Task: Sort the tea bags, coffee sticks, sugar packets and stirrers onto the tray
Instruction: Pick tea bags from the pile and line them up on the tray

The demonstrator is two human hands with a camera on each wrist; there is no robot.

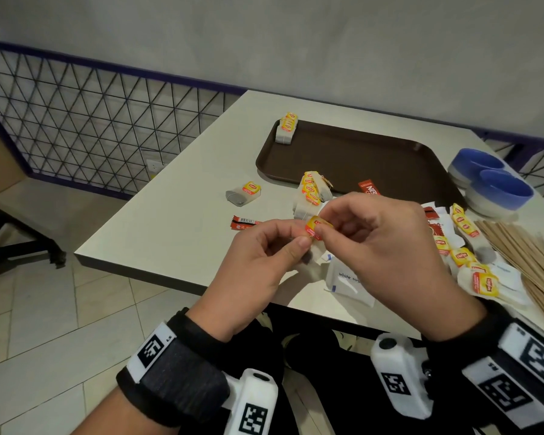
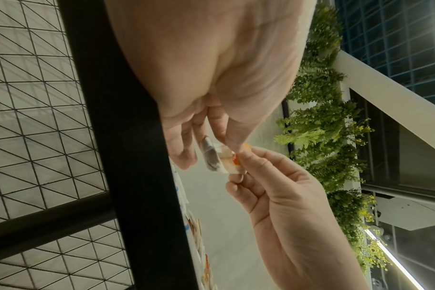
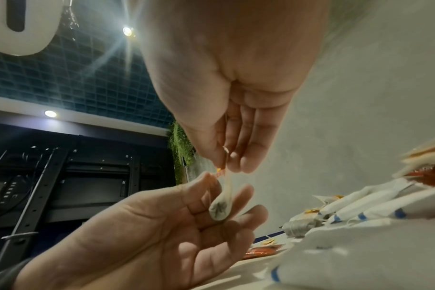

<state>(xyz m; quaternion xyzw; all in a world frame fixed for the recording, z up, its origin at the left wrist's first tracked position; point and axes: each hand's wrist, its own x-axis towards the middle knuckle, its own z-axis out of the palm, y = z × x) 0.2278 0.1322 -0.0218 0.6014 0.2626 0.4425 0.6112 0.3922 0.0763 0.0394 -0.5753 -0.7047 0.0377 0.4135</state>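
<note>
Both hands hold one tea bag point(image 1: 315, 228) with a yellow tag above the table's near edge. My left hand point(image 1: 299, 236) pinches it from the left, and my right hand point(image 1: 324, 221) pinches the tag from the right. In the left wrist view the tea bag point(image 2: 213, 157) hangs from the left hand point(image 2: 226, 146), and the right hand point(image 2: 241, 163) grips its tag. The right wrist view shows the pouch point(image 3: 220, 208) dangling among the left hand's fingers point(image 3: 245, 191). The brown tray point(image 1: 368, 158) holds a small stack of tea bags point(image 1: 286, 128) in its far left corner.
A heap of tea bags point(image 1: 311, 193) lies before the tray, with a single one point(image 1: 244, 193) to the left. Red coffee sticks point(image 1: 245, 220) and white sugar packets point(image 1: 346, 282) lie near my hands. Wooden stirrers point(image 1: 522, 255) and blue bowls point(image 1: 490, 180) sit on the right.
</note>
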